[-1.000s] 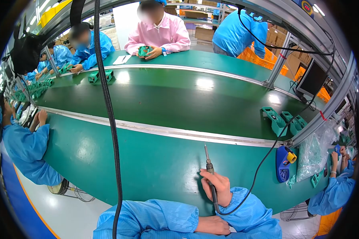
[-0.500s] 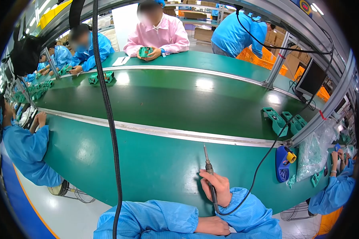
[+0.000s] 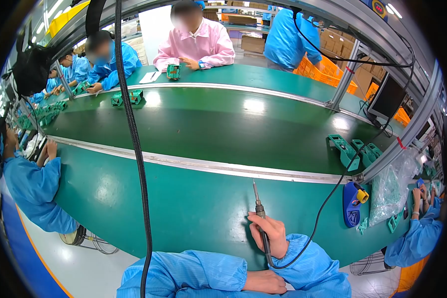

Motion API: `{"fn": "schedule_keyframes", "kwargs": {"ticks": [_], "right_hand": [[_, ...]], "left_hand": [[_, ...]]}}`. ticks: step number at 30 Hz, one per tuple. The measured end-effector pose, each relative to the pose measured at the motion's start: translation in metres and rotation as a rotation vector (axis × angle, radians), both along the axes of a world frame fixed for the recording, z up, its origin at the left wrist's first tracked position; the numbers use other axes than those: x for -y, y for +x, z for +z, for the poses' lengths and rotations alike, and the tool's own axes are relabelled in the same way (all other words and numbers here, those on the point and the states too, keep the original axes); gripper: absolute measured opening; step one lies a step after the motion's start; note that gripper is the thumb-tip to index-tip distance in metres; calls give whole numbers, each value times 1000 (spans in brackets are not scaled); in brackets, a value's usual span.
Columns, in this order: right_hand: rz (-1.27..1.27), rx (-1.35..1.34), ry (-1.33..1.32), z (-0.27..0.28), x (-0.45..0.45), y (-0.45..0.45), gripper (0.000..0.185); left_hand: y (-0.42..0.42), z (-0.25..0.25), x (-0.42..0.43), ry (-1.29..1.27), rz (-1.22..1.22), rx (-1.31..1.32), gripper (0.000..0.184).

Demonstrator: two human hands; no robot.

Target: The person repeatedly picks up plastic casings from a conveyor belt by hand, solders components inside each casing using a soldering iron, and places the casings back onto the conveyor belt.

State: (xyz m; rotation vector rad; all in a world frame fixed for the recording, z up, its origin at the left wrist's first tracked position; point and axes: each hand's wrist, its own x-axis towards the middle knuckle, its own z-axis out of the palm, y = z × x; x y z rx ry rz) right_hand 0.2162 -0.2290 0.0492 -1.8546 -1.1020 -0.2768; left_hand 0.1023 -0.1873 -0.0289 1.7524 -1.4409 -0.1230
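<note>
My right hand (image 3: 272,233) is closed around the handle of a soldering iron (image 3: 260,210), its metal tip pointing up and away over the green bench (image 3: 193,208). The iron's black cable loops below the hand and rises to the right. Across the front lies my left forearm, with my left hand (image 3: 264,282) resting by the right sleeve; its fingers are turned under and hidden. To the right stands a blue soldering-iron stand (image 3: 351,203) with a yellow part on it.
Beyond a metal rail runs a dark green conveyor belt (image 3: 198,124) carrying green plastic housings (image 3: 343,151). A clear bag of green parts (image 3: 390,191) lies at right. A thick black cable (image 3: 136,144) hangs across the view. Co-workers sit around; one in pink (image 3: 196,44) faces me.
The person in pink has moved the green part down to the bench and left, with one hand now apart from it. The person in blue behind has shifted. My hands have stayed put.
</note>
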Motion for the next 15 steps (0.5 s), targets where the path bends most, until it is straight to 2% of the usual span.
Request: {"fn": "schedule_keyframes", "kwargs": {"ticks": [15], "right_hand": [[5, 3, 7, -2, 0, 0, 30]], "left_hand": [[2, 6, -2, 0, -16, -1, 19]]}}
